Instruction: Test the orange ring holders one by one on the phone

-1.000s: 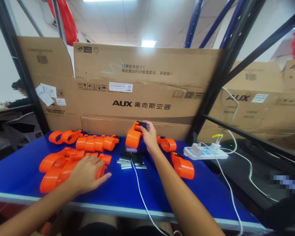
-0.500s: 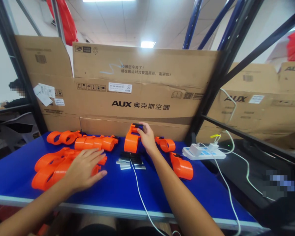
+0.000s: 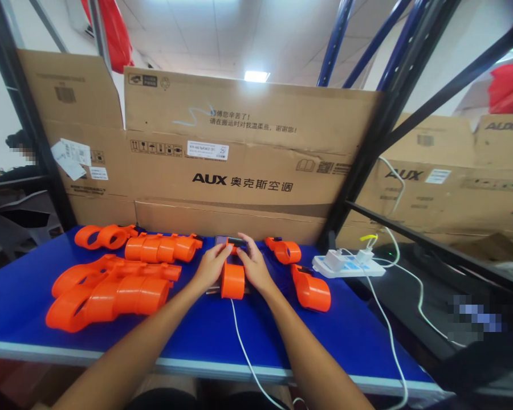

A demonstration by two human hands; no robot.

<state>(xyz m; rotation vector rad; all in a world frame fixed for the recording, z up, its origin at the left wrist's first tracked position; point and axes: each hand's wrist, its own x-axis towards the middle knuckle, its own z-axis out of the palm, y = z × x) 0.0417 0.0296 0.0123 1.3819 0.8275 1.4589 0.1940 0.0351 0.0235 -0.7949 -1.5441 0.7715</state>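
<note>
In the middle of the blue table, both my hands are closed on an orange plastic ring piece with a dark part at its far end. My left hand grips its left side, thumb on top. On the right side, my right hand holds it with the index finger reaching along the far end. A flat dark item with a pale edge shows behind my fingers; its kind is unclear. Silvery strips are mostly hidden beneath the piece. A white cable runs from under it toward me.
Orange ring pieces lie in groups on the left, and two more ring pieces are on the right. A white power strip with plugs sits at the right edge. A cardboard box walls off the back between black rack posts.
My left hand has left the orange pieces on the left and joined my right hand on the held piece. That piece has come lower and nearer to me, over the strips.
</note>
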